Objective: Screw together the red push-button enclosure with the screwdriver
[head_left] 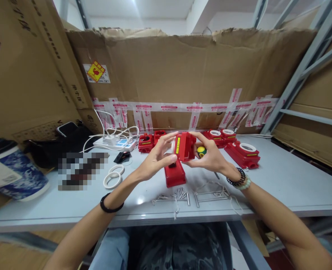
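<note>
Between both hands, above the table, I hold a red housing [186, 145] with a yellow label facing me and a white ring on its left side. My left hand [159, 155] is closed on the ring side, thumb below and fingers above. My right hand [211, 154] grips the opposite side. A yellow-and-green rounded handle [201, 151] shows inside the right palm, and a thin dark shaft pokes out below that hand; it looks like a screwdriver. Beneath the housing, a red box [175, 176] sits on the table, its far end partly hidden.
Screws [180, 193] and metal rods [211, 195] lie near the front edge. White rings [112, 180] sit left, by a power strip [115, 143]. More red housings [243, 154] stand right and behind. A large patterned cup [17, 172] is far left; cardboard [183, 71] walls the back.
</note>
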{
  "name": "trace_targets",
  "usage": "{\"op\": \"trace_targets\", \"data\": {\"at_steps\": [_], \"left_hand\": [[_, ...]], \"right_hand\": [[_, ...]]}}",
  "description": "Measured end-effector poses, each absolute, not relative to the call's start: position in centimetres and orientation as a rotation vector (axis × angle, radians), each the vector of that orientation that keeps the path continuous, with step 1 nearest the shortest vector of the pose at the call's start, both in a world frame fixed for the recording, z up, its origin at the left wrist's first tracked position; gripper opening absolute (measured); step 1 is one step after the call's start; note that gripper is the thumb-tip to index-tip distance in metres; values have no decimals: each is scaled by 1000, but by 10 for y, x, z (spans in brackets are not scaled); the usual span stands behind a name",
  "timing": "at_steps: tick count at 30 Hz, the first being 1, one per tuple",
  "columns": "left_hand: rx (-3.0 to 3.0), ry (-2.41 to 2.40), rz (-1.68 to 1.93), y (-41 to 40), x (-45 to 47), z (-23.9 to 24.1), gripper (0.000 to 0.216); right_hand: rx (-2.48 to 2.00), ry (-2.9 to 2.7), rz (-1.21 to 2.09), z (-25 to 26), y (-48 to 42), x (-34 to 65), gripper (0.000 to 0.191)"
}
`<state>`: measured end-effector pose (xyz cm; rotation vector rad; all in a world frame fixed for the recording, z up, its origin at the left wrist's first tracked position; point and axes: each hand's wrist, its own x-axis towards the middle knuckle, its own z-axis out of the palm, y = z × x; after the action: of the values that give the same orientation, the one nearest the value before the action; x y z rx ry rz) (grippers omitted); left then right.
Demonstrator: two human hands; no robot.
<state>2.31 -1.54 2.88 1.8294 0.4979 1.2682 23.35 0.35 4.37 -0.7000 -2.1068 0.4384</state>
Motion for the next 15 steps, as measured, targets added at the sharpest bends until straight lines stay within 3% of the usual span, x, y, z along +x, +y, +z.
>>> {"op": "trace_targets", "data": {"at_steps": [7, 11, 15], "left_hand": [[1785, 516, 1255, -20, 20, 31, 47], [1630, 643, 1296, -15, 28, 25, 32], [1500, 810, 1310, -11, 22, 31, 53]], "right_hand": [[-684, -2082, 750, 47, 1, 232, 77], [-599, -2170, 497, 41, 5, 234, 75], [-502, -2220, 247, 39, 6, 238, 71]]}}
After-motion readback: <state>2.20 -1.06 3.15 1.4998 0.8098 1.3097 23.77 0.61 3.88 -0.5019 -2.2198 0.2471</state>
